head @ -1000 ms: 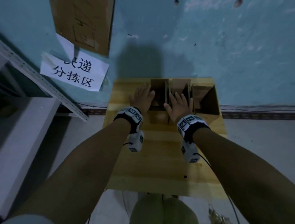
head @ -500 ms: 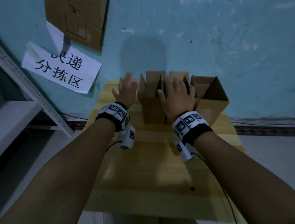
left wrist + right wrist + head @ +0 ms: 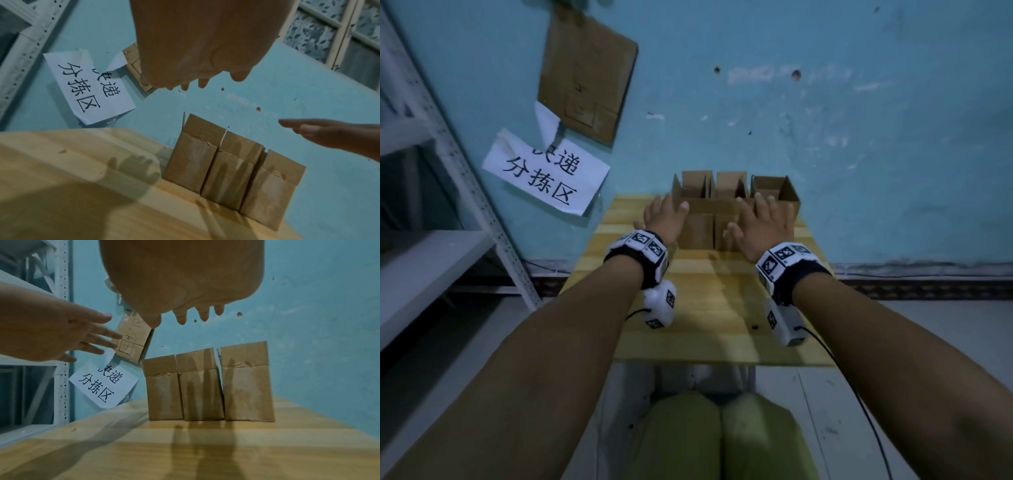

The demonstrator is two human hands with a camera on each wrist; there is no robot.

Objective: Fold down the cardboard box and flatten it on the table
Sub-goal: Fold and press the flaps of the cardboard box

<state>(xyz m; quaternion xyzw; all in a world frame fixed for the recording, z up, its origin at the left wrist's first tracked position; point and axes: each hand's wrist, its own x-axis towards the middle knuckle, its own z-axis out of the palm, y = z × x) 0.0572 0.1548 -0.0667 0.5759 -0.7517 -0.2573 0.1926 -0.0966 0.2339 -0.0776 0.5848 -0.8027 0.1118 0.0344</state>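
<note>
Three small brown cardboard boxes stand upright in a row at the far edge of the wooden table (image 3: 705,308), against the blue wall: left box (image 3: 697,226), middle box (image 3: 200,386), right box (image 3: 774,186). Their top flaps stand up and the tops are open. My left hand (image 3: 664,219) hovers open, fingers straight, in front of the left box. My right hand (image 3: 760,226) hovers open in front of the middle and right boxes. In the left wrist view the boxes (image 3: 232,175) stand well beyond my fingertips (image 3: 202,83), untouched. Neither hand holds anything.
A white paper sign (image 3: 544,171) and a cardboard sheet (image 3: 589,75) hang on the wall at upper left. A white metal shelf (image 3: 431,246) stands left of the table. Knees in green trousers (image 3: 722,435) sit below the table's near edge. Bare tabletop lies between me and the boxes.
Both hands have drawn back from the boxes. The right hand, which lay over the middle box, now hovers in front of it. The head view has tilted.
</note>
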